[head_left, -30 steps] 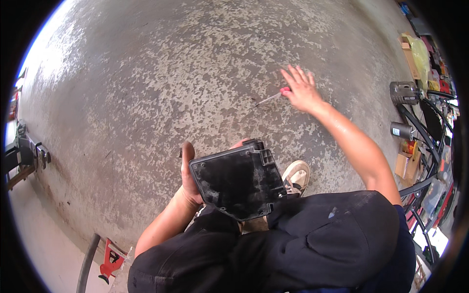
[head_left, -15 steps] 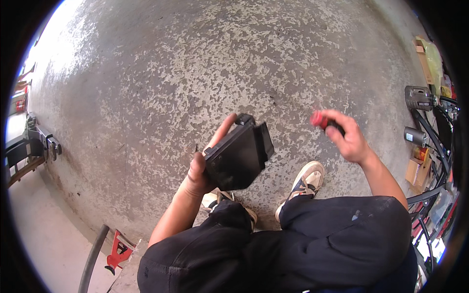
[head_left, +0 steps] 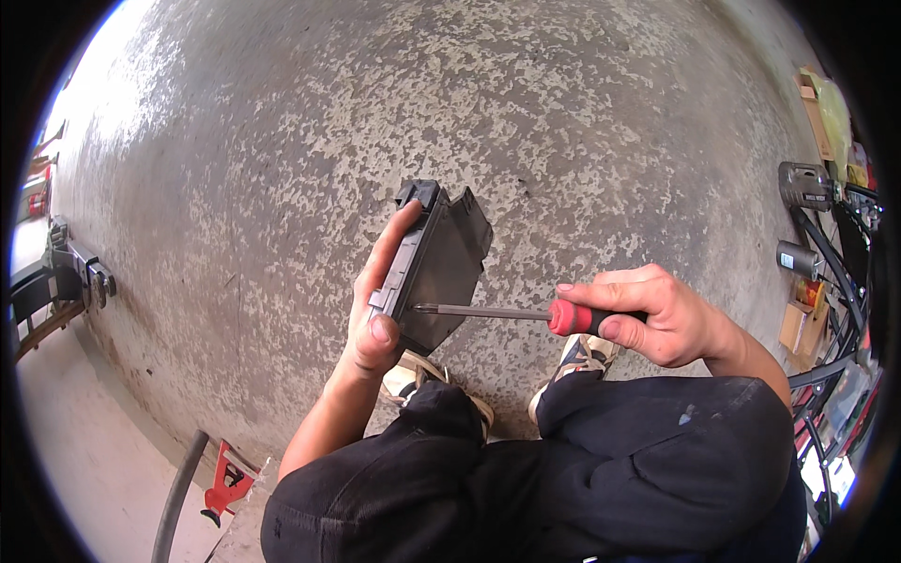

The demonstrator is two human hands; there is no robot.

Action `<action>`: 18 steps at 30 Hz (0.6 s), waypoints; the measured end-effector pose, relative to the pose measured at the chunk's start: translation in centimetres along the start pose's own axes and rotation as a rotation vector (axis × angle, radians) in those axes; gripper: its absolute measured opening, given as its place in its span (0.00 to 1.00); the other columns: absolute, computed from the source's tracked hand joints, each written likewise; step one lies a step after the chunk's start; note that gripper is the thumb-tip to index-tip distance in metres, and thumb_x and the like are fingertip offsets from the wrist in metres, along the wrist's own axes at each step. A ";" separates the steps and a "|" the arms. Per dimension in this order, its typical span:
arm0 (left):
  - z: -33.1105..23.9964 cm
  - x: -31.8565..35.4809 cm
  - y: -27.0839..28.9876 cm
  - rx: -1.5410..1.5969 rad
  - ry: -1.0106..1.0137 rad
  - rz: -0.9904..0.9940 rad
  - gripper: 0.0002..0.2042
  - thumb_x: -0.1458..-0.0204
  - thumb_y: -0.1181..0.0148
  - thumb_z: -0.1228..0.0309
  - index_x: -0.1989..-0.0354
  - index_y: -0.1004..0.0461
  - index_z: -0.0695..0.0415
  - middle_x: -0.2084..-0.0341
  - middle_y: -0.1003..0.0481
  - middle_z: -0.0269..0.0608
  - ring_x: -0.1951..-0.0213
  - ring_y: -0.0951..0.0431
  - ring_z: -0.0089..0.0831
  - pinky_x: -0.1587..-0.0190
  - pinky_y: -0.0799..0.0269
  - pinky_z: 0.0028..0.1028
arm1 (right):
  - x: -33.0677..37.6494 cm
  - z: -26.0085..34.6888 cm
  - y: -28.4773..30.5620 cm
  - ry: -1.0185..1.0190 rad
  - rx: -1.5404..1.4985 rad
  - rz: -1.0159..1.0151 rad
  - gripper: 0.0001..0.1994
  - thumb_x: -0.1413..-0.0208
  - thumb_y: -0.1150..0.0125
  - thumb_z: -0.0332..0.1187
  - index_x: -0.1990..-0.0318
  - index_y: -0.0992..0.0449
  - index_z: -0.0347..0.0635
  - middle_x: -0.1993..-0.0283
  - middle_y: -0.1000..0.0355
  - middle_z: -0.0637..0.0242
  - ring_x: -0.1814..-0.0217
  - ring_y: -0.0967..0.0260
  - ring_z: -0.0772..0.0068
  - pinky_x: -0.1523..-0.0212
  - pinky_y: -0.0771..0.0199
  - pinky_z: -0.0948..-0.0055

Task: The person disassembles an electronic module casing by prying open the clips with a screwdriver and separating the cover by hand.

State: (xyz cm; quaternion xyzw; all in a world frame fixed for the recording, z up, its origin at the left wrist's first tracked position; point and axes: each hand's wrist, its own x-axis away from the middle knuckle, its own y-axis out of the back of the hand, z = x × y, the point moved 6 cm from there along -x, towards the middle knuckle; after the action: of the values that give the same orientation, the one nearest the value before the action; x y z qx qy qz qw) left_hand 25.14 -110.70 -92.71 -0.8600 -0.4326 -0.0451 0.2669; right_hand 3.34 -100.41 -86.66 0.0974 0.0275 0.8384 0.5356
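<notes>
A flat black plastic housing point(head_left: 447, 272) is tilted on its edge above my shoes, with clips and ridges along its left rim. My left hand point(head_left: 375, 305) grips that rim, thumb at the bottom corner and a finger along the side. In my right hand point(head_left: 662, 314) is a screwdriver point(head_left: 569, 317) with a red and black handle, its forefinger stretched along the grip. The metal shaft points left, and its tip meets the housing's face near my left thumb. Whether a screw sits under the tip is too small to tell.
Below me lies a worn, patchy concrete floor point(head_left: 310, 169). A red metal stand point(head_left: 228, 480) and a grey pole are at lower left, a wheeled metal frame point(head_left: 89, 272) at far left. Along the right edge are a cardboard box point(head_left: 802, 328), a dark jug point(head_left: 804, 186) and black tubes.
My right hand has come down with the screwdriver, which now points left and touches the housing. The left hand has turned the housing more edge-on and shifted it slightly left.
</notes>
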 end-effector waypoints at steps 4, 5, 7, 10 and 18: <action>-0.2 0.1 0.1 -0.062 -0.028 0.003 0.66 0.70 0.35 0.27 0.30 0.51 0.66 0.38 0.37 0.57 0.37 0.34 0.43 0.35 0.41 0.39 | 0.0 -0.3 -0.2 0.006 0.003 -0.016 0.23 0.41 0.42 0.29 0.38 0.30 0.35 0.72 0.29 0.60 0.72 0.33 0.65 0.66 0.33 0.68; -0.2 0.1 0.1 -0.061 -0.028 0.004 0.66 0.70 0.35 0.27 0.30 0.51 0.66 0.38 0.37 0.57 0.37 0.34 0.43 0.35 0.41 0.39 | 0.0 -0.3 -0.2 0.015 0.000 -0.023 0.23 0.41 0.42 0.29 0.38 0.30 0.36 0.72 0.30 0.60 0.72 0.33 0.65 0.67 0.33 0.68; -0.2 0.1 0.2 -0.068 -0.026 0.009 0.65 0.69 0.36 0.27 0.30 0.50 0.67 0.38 0.37 0.57 0.37 0.34 0.43 0.35 0.41 0.39 | 0.1 -0.2 -0.2 -0.002 0.006 -0.015 0.23 0.42 0.42 0.28 0.38 0.30 0.36 0.72 0.30 0.60 0.72 0.33 0.65 0.67 0.33 0.68; -0.2 0.0 0.2 -0.073 -0.044 0.013 0.64 0.69 0.36 0.28 0.30 0.49 0.66 0.39 0.36 0.57 0.37 0.33 0.43 0.35 0.41 0.39 | 0.1 0.1 -0.3 -0.022 -0.004 -0.014 0.23 0.42 0.42 0.28 0.38 0.30 0.37 0.72 0.29 0.60 0.73 0.33 0.66 0.67 0.33 0.68; -0.2 0.2 -0.2 0.036 -0.015 0.051 0.65 0.70 0.29 0.33 0.29 0.55 0.64 0.35 0.40 0.53 0.35 0.35 0.43 0.33 0.39 0.41 | 0.1 0.2 0.0 -0.007 0.004 -0.024 0.23 0.43 0.41 0.27 0.38 0.30 0.37 0.72 0.29 0.60 0.73 0.34 0.66 0.68 0.33 0.69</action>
State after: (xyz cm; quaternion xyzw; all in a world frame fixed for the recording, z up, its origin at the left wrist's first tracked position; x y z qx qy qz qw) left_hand 25.16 -110.62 -92.40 -0.8660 -0.4134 -0.0240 0.2803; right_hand 3.29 -100.31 -86.42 0.1008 0.0283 0.8317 0.5453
